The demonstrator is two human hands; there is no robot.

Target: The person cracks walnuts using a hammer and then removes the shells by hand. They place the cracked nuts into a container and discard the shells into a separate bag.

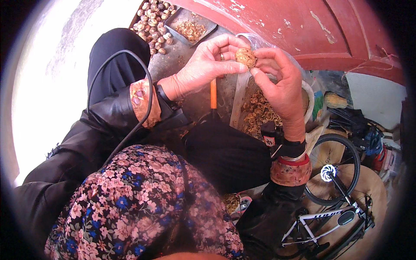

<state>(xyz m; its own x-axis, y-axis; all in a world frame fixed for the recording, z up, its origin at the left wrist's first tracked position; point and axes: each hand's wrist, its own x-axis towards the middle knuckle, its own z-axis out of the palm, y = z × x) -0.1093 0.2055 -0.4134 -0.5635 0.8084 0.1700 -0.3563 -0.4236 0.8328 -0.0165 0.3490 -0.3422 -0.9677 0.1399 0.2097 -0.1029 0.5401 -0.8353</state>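
Observation:
A brown walnut (245, 57) is held up in front of me between the fingertips of both hands. My left hand (208, 60) grips its left side with thumb and fingers. From the right, the thumb and fingers of my right hand (281, 83) pinch the same nut. Its surface looks rough, with dark spots; whether the shell is cracked is hard to tell. Below the hands, an orange handle (213, 94) of a tool stands out between my knees, its head hidden. Under my right hand, broken walnut shells (258, 109) fill part of a container lined with clear plastic.
Whole walnuts (154, 24) lie heaped at the upper left, beside a metal tray (170, 27) of light walnut pieces. A peeling red wooden panel (312, 29) borders the far side. To my right stands a white bicycle (328, 214). A dark cable (146, 74) loops over my left forearm.

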